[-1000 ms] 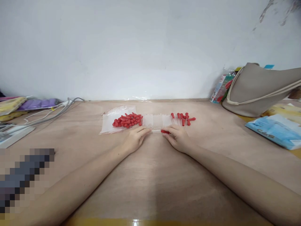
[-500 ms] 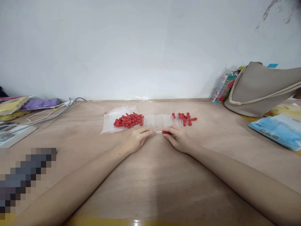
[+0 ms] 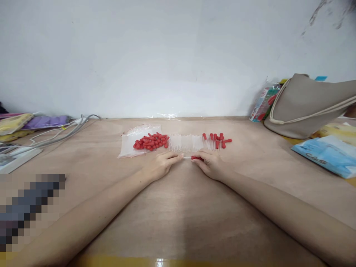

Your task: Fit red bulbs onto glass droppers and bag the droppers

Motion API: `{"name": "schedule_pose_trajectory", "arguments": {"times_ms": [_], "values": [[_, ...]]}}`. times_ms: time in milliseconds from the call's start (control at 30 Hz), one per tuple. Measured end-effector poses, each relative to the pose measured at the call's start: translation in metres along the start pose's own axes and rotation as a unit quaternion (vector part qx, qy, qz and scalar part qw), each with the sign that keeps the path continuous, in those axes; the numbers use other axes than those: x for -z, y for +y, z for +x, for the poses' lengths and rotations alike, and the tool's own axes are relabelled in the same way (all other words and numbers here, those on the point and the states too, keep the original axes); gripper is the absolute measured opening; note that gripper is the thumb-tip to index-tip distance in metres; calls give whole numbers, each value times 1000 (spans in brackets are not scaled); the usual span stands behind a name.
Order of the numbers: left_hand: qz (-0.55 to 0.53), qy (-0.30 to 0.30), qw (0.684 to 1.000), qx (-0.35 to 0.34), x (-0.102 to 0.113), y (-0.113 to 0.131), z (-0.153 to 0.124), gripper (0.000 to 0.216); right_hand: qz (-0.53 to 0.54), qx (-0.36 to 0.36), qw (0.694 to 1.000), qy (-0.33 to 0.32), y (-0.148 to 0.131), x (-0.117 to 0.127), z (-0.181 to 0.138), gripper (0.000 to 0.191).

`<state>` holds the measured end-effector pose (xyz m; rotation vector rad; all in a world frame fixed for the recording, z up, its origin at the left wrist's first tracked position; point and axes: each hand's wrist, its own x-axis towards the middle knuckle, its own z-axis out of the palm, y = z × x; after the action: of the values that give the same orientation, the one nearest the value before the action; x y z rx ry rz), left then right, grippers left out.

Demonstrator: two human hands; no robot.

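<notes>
My left hand (image 3: 159, 165) pinches one end of a thin clear dropper tube (image 3: 187, 158) between thumb and fingertips. My right hand (image 3: 210, 164) grips a red rubber bulb (image 3: 195, 158) at the tube's other end; how far the tube sits inside the bulb I cannot tell. Just beyond my hands lies a row of clear tubes (image 3: 185, 141), side by side. To its left, loose red bulbs (image 3: 150, 142) are heaped on a clear plastic bag (image 3: 126, 145). Toward the right, several droppers (image 3: 215, 137) have red bulbs on their ends, some pointing away and some toward me.
The wooden table (image 3: 155, 215) meets a white wall (image 3: 167, 55) at the back. Cables (image 3: 75, 128) and wrapped packs (image 3: 46, 122) lie at left. On the right are a grey-brown bag (image 3: 308, 107), a plastic bottle (image 3: 263, 104) and a blue tissue pack (image 3: 325, 155).
The tube and bulb have come slightly nearer to me between my hands. Both hands keep their grip, and the heap and row look the same.
</notes>
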<state>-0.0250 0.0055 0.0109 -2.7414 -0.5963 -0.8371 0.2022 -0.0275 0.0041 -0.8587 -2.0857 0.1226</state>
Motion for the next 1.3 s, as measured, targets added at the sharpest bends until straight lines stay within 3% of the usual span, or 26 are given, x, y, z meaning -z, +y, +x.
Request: {"name": "schedule_pose_trajectory", "arguments": {"times_ms": [300,533,700,1300], "values": [[28,-46,998,-16,4,3,2,35,-52,41,998,-18,3,-3,-3,16],[-31,51,998,35,-7,1,-2,27,-60,31,998,-18,4,-4,2,14],[-31,80,995,55,-10,2,-2,21,-69,49,996,-22,10,-3,6,10],[-68,45,994,71,-13,16,4,19,-55,88,993,-57,7,-6,7,15]]}}
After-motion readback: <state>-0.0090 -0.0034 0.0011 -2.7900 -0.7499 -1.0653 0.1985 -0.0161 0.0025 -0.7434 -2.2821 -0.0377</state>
